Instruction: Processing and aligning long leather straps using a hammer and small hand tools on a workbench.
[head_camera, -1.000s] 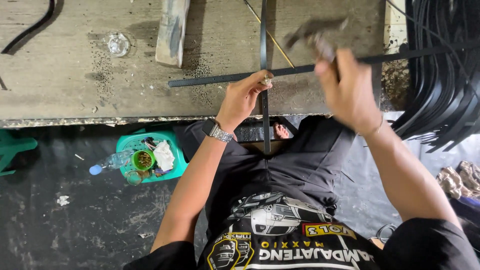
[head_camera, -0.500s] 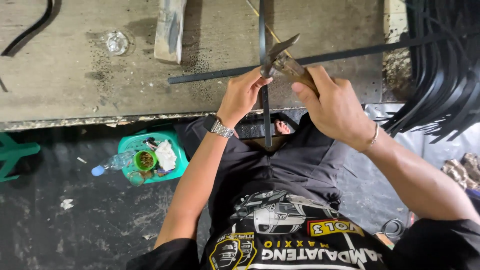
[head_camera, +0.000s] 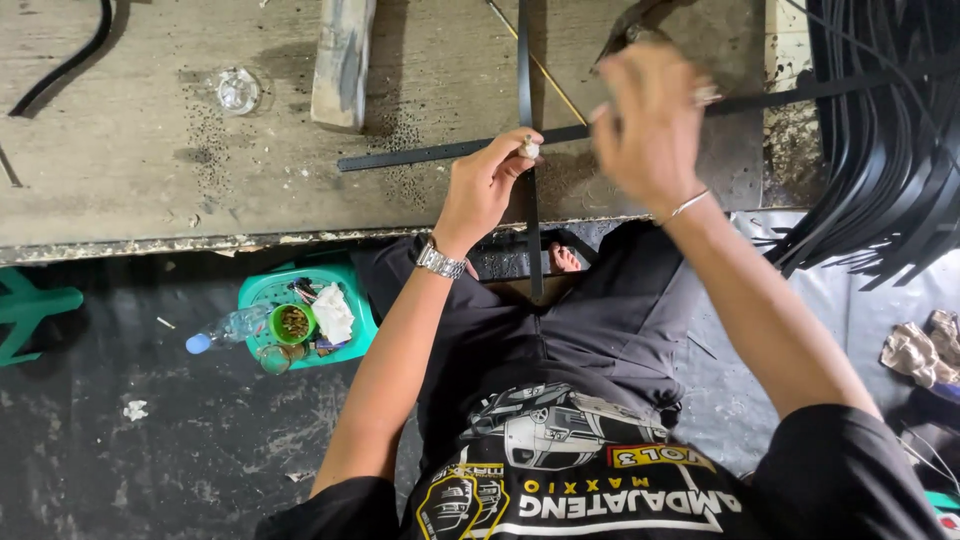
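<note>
Two thin black strips cross on a worn wooden workbench (head_camera: 130, 170): a long flat strip (head_camera: 420, 155) and an upright strip (head_camera: 524, 60). My left hand (head_camera: 485, 185), with a wristwatch, pinches a small pale fastener (head_camera: 530, 150) at the crossing. Above and to the right of the crossing is my right hand (head_camera: 650, 125), blurred and wearing a bracelet. It grips a hammer (head_camera: 625, 25) whose head points to the bench's far edge.
A wooden block (head_camera: 340, 60) and a small glass piece (head_camera: 237, 90) lie on the bench. A bundle of black strips (head_camera: 880, 150) hangs at the right. On the dark floor stand a green tray of oddments (head_camera: 300, 320), a plastic bottle (head_camera: 225, 330) and rags (head_camera: 915, 345).
My right hand brought the hammer down to the strip crossing half a second ago and has now lifted it away again. My left hand stays at the crossing.
</note>
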